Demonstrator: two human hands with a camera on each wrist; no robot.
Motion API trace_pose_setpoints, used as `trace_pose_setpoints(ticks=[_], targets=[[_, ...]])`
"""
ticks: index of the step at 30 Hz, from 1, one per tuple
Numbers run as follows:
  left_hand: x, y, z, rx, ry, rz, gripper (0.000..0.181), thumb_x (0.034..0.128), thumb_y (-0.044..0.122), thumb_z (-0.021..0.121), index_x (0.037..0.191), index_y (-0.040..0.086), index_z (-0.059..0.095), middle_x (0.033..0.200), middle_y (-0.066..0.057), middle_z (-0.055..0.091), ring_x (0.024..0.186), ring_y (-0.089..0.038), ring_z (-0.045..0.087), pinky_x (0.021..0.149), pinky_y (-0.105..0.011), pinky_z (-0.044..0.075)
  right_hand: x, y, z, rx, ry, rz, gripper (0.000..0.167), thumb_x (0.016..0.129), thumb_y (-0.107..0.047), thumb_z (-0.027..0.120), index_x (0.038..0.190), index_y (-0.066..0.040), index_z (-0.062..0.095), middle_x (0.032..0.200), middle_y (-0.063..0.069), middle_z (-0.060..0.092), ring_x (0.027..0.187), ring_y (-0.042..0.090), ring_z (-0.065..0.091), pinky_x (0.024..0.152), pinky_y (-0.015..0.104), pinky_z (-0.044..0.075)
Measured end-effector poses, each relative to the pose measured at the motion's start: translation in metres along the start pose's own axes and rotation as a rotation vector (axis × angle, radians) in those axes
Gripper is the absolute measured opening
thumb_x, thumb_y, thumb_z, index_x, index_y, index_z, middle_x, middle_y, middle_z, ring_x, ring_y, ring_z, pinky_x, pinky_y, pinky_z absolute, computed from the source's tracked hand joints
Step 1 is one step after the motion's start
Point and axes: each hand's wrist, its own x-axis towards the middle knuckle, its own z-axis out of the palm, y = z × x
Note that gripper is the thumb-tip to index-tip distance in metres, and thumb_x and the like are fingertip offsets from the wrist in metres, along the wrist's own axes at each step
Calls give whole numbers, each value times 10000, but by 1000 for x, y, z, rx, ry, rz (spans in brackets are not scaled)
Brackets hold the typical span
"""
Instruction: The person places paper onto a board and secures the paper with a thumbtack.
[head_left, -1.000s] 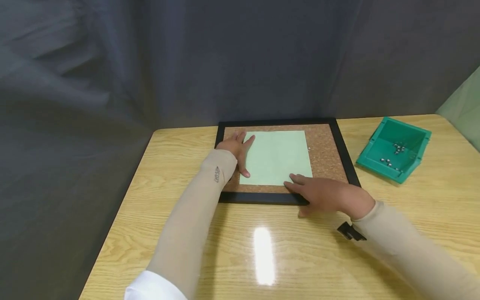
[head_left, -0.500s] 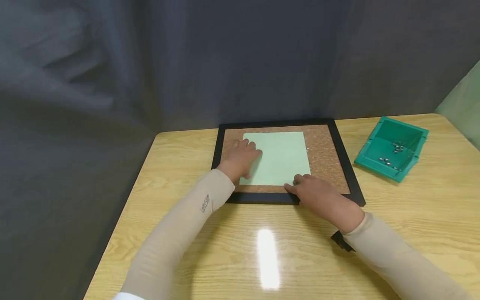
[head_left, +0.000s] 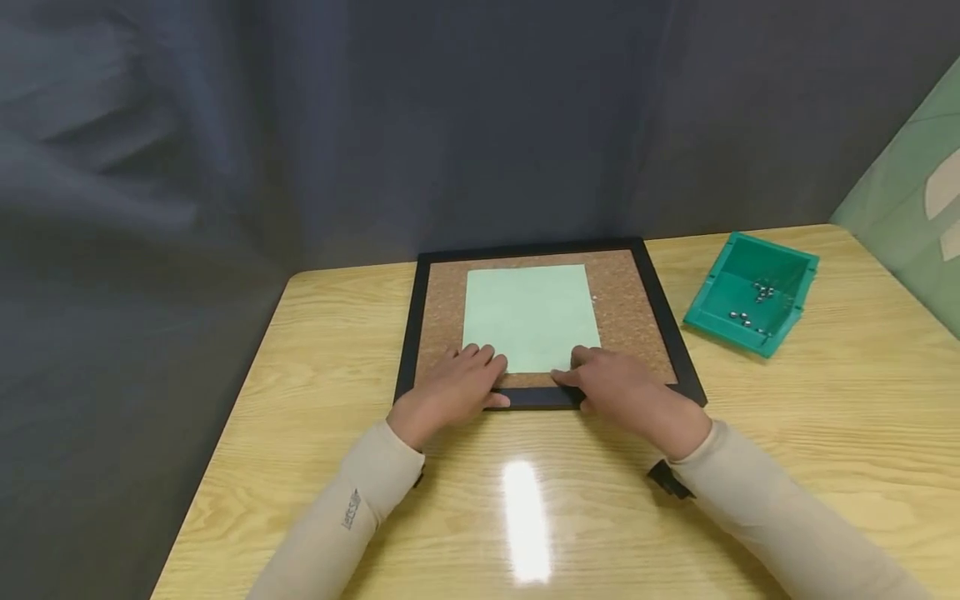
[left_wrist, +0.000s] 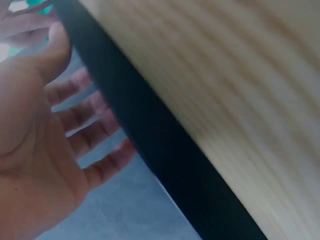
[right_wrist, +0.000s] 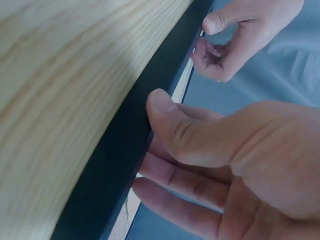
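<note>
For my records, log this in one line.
paper: near corners hidden by left hand, right hand; corkboard: under paper; bin: right of corkboard

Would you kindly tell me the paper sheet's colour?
The paper sheet is pale green, clearest in the head view.

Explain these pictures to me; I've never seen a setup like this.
No robot here: a person's bare left hand and right hand. The wide view comes from a camera on the head; the two close-ups come from one on each wrist. On the wooden table lies a framed corkboard bearing a pale green sheet; to the board's right is a green bin with small shiny pieces. Both hands rest across the black frame, at the sheet's near edge. Nothing looks lifted.
</note>
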Motion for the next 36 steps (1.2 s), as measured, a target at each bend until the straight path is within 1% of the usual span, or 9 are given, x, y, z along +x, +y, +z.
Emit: trace_pose_setpoints(ticks=[4,8,12,17,20,24,27,31,36], targets=[[0,2,-3,-49,-4,-11,333,912,487,632,1040,189,555,961,42,526,887,-152,489,814,-361,425,1,2,3,33,13,-6,552,811,-211,817,1338,-201,653,1033,57,594,830,182,608,591,283,503],[-2,6,-6,-81,6,-53,390,794,438,786,1002,174,587,914,48,535,855,-147,505,758,-314,414,1,1,6,129,40,2,437,801,-130,820,1206,-78,666,976,56,597,823,190,605,671,310,526],[-5,9,-5,-126,4,-110,354,790,376,813,970,167,592,882,37,538,812,-151,503,732,-302,428,4,-2,6,157,23,13,301,821,-81,804,1045,-79,603,974,67,607,919,244,626,786,365,544],[-5,10,-5,-153,16,-128,331,792,361,815,946,168,595,850,31,537,773,-152,497,690,-297,424,4,-2,5,174,10,40,283,821,-66,802,1035,-75,618,997,77,627,961,260,634,823,392,551],[-3,10,-4,-124,9,-125,328,798,393,801,953,184,601,846,30,538,772,-154,503,688,-299,435,2,-2,5,166,21,43,280,820,-66,802,1036,-75,624,995,74,630,959,257,636,825,390,553],[-2,22,0,-18,12,-138,333,843,401,761,1091,215,640,975,-24,607,902,-208,585,762,-352,521,-3,-7,9,89,60,38,163,889,-6,705,1010,-57,608,941,73,592,870,226,597,756,349,540],[-2,32,1,41,31,-150,357,869,342,762,1186,228,642,1082,-80,627,996,-260,607,777,-412,551,-8,-11,12,4,141,20,112,916,49,636,964,-37,585,881,81,557,781,210,548,679,326,521],[0,36,1,63,68,-161,366,864,303,780,1201,242,653,1099,-91,636,990,-263,618,748,-426,552,-12,-13,14,-52,245,1,133,895,72,651,932,-24,566,851,93,548,731,206,521,628,316,508],[1,35,2,78,102,-153,374,845,312,793,1194,254,670,1069,-86,647,966,-255,630,732,-417,557,-12,-12,12,-62,224,21,129,903,65,649,952,-25,571,870,95,557,743,206,526,624,315,514]])
